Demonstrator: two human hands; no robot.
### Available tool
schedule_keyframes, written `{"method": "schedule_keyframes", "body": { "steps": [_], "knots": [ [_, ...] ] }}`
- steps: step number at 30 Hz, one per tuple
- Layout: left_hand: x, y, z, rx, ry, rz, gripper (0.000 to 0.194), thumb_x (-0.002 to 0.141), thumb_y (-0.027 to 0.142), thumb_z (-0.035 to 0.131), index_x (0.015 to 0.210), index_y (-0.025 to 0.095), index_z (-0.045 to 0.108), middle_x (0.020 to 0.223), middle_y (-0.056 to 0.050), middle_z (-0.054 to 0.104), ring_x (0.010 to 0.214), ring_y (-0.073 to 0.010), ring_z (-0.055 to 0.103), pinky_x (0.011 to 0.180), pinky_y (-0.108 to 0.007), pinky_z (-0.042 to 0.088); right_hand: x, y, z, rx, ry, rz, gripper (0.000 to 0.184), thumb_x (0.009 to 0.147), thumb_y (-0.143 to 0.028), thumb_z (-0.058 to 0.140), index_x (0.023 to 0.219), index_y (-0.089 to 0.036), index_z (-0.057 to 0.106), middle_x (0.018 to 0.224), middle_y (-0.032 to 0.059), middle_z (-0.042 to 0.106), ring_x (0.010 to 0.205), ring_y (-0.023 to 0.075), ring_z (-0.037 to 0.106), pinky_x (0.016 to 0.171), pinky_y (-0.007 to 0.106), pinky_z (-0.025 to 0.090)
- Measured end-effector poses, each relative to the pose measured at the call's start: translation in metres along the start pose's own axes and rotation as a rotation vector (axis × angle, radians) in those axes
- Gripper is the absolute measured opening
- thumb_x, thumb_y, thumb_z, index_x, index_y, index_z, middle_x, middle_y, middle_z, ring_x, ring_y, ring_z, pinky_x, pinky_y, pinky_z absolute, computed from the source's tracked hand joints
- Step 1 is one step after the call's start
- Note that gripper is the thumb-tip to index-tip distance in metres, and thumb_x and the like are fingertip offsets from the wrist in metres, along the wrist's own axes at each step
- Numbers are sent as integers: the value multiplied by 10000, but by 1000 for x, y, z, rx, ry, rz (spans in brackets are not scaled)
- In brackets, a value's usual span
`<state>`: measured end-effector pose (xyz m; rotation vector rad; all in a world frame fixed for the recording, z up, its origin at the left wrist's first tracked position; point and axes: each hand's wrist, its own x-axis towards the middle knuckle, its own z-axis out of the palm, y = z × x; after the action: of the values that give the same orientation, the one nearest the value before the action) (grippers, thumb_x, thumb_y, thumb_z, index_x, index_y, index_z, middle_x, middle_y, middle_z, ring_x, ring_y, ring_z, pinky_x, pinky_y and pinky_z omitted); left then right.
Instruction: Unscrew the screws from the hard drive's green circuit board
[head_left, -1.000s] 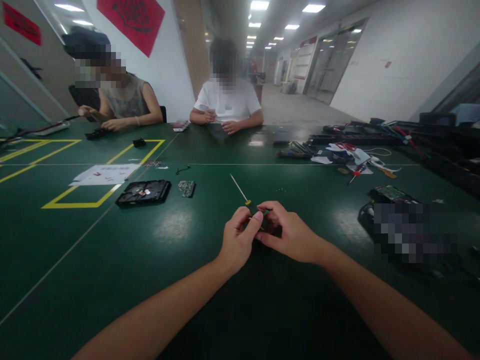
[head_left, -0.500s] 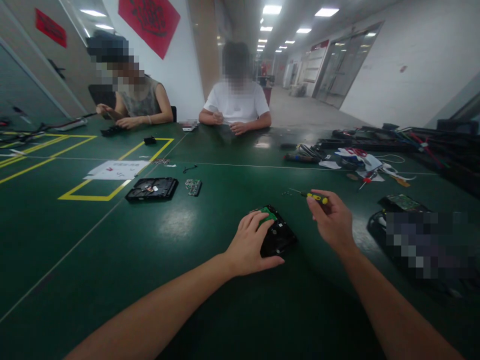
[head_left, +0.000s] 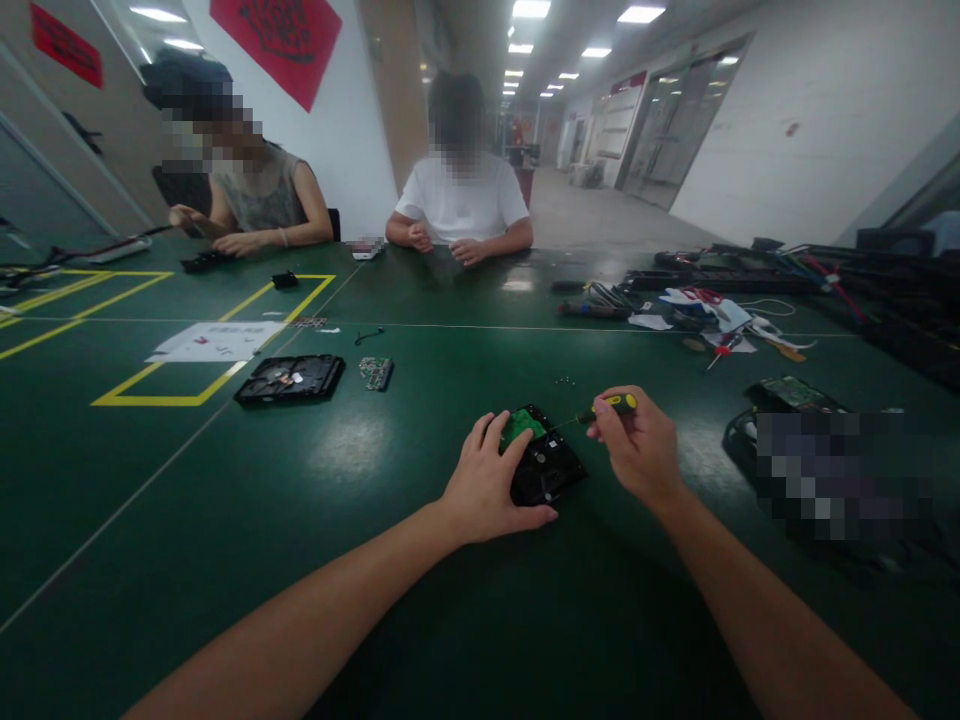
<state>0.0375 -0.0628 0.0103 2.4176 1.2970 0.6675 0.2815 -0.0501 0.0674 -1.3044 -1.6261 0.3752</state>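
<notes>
A black hard drive (head_left: pixel 551 470) with a green circuit board (head_left: pixel 523 426) lies tilted in angle on the green table in front of me. My left hand (head_left: pixel 491 485) grips it from the left, fingers spread over the board and thumb by the near edge. My right hand (head_left: pixel 641 445) holds a yellow-and-black screwdriver (head_left: pixel 619 405) by its handle. The thin shaft points left, its tip at the board's right edge; whether it touches a screw I cannot tell. Several tiny screws (head_left: pixel 565 380) lie just beyond the drive.
To the left sit another opened black drive (head_left: pixel 291 380), a small circuit board (head_left: pixel 376 373) and a white paper (head_left: pixel 214 342). Tools, cables and a red screwdriver (head_left: pixel 721 350) lie at the right, near a bulky dark object (head_left: pixel 739 440). Two people sit across the table.
My hands, together earlier, have parted: the left went onto the hard drive, the right swung right with the screwdriver. Since then the right hand has brought the screwdriver's tip left to the board.
</notes>
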Motion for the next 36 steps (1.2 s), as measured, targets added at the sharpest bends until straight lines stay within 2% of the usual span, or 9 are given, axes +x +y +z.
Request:
{"method": "schedule_keyframes", "body": {
  "steps": [14, 18, 23, 25, 27, 30, 33, 36],
  "knots": [
    [0, 0, 0, 45, -17, 8, 1133, 687, 829, 742, 1592, 243, 393, 1717, -170, 163, 1554, -515, 117, 1213, -687, 256, -1, -2, 3, -45, -35, -13, 203, 1007, -413, 584, 1034, -215, 622, 811, 28, 707, 674, 174, 706, 652, 301, 555],
    [0, 2, 0, 54, -16, 2, 1121, 689, 812, 753, 1584, 233, 405, 1710, -177, 180, 1555, -513, 118, 1217, -677, 259, 3, -9, 2, -128, -87, -90, 179, 998, -398, 584, 1038, -228, 628, 911, 52, 709, 759, 198, 703, 685, 328, 550],
    [0, 2, -1, 40, -8, -2, 1095, 692, 807, 755, 1573, 254, 412, 1710, -156, 194, 1555, -509, 118, 1215, -682, 258, 16, -25, 6, -245, -160, -232, 141, 986, -358, 575, 1021, -230, 624, 995, 74, 706, 859, 222, 674, 750, 354, 528],
    [0, 2, -1, 40, -6, -2, 1093, 694, 813, 749, 1570, 252, 415, 1710, -158, 195, 1553, -512, 122, 1213, -689, 253, 25, -33, 8, -263, -181, -235, 174, 974, -346, 590, 1101, -230, 620, 994, 62, 712, 787, 200, 666, 732, 344, 517],
    [0, 2, -1, 50, -12, -4, 1101, 698, 833, 728, 1573, 243, 412, 1709, -164, 192, 1553, -513, 120, 1215, -690, 250, 33, -39, 9, -277, -179, -213, 274, 955, -338, 615, 1207, -233, 595, 891, 29, 704, 695, 181, 651, 689, 327, 500],
    [0, 2, -1, 67, -25, -8, 1118, 707, 861, 693, 1585, 237, 396, 1712, -171, 179, 1558, -511, 105, 1215, -689, 252, 46, -47, 8, -322, -227, -223, 252, 945, -338, 632, 1177, -241, 618, 791, 3, 685, 651, 179, 643, 654, 314, 473],
    [1, 4, -1, 77, -25, -11, 1116, 705, 847, 707, 1583, 230, 403, 1709, -177, 184, 1560, -508, 108, 1220, -687, 250, 55, -54, 9, -373, -296, -275, 207, 954, -332, 632, 1139, -242, 658, 845, 23, 718, 673, 188, 650, 672, 327, 467],
    [0, 5, -2, 83, -21, -10, 1106, 697, 824, 733, 1577, 236, 412, 1706, -170, 201, 1559, -507, 119, 1223, -686, 248, 56, -60, 14, -407, -301, -315, 250, 978, -337, 610, 1198, -230, 662, 962, 62, 739, 723, 205, 657, 719, 351, 479]
  ]
}}
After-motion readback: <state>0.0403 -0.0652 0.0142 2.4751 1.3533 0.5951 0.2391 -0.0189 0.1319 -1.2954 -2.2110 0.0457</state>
